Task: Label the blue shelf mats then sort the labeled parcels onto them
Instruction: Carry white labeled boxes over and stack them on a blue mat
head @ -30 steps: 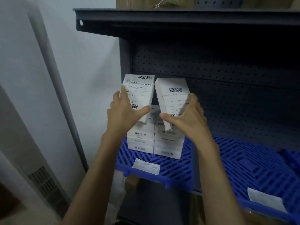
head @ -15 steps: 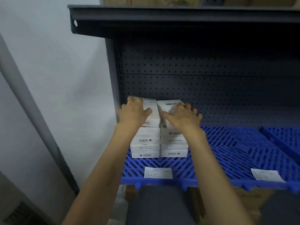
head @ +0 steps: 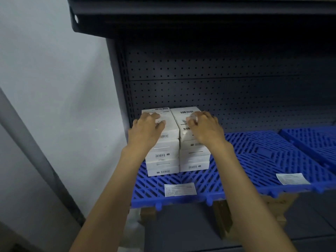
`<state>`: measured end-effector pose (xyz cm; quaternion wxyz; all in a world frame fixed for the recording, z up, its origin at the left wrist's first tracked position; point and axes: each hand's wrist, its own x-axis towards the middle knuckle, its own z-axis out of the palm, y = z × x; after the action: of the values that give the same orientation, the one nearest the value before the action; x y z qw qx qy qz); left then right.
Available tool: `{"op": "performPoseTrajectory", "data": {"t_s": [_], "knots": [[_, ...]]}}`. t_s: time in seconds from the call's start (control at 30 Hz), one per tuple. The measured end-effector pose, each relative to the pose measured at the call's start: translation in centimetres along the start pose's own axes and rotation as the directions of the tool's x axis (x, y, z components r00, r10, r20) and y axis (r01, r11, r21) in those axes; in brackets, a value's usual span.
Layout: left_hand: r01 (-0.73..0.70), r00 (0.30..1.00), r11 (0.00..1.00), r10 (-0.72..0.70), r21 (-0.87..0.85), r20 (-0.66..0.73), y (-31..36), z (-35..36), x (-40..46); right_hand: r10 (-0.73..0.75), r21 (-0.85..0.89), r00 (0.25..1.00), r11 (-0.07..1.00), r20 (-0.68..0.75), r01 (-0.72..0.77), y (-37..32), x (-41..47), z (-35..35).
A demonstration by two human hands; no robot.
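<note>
Parcels [head: 175, 142] stacked beneath both resting hands.

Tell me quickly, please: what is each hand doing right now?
Left hand: open, fingers resting on the top parcel of the left stack.
Right hand: open, fingers resting on the top parcel of the right stack.

Light is dim and cool, falling from the front left: the wall [head: 54, 88] is evenly pale, while deep shadow sits under the upper shelf [head: 200, 11] and darkens the pegboard [head: 236, 91]. No glare. Fingers of the right hand [head: 205, 128] smear with motion blur. Straight edges bow toward the corners.
</note>
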<state>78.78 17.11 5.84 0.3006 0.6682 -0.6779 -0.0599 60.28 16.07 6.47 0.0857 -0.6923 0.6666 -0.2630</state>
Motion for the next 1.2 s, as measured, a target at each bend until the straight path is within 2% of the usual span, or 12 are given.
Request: {"op": "performPoseTrajectory", "data": {"t_s": [0.27, 0.4, 0.63, 0.9, 1.1, 1.2], "knots": [[-0.03, 0.999, 0.995, 0.031, -0.093, 0.016, -0.9, 0.4, -0.2, 0.001, 0.138, 0.999, 0.99, -0.044, 0.005, 0.3, 0.0, 0.4], [-0.048, 0.998, 0.991, 0.052, -0.121, 0.026, -1.4, 0.4, -0.1, -0.003, 0.114, 0.998, 0.993, -0.055, 0.009, 0.0, 0.0, 0.6], [-0.049, 0.999, 0.996, 0.05, -0.068, 0.015, -0.6, 0.3, -0.7, -0.006, 0.082, 0.997, 0.997, -0.074, 0.012, 0.0, -0.2, 0.8], [-0.107, 0.994, 0.994, 0.108, 0.029, -0.027, 0.8, -0.7, -1.2, -0.059, 0.161, 0.994, 0.984, -0.092, 0.073, 1.1, -0.8, -0.9], [-0.28, 0.952, 0.941, 0.298, 0.189, -0.076, 6.8, 0.3, -3.0, -0.071, 0.067, 0.981, 0.994, -0.183, 0.084, 6.6, -3.9, -5.4], [-0.392, 0.908, 0.899, 0.412, 0.195, -0.077, 11.8, 1.9, -5.0, -0.082, -0.029, 0.979, 0.997, -0.185, 0.078, 11.0, -7.0, -8.0]]}}
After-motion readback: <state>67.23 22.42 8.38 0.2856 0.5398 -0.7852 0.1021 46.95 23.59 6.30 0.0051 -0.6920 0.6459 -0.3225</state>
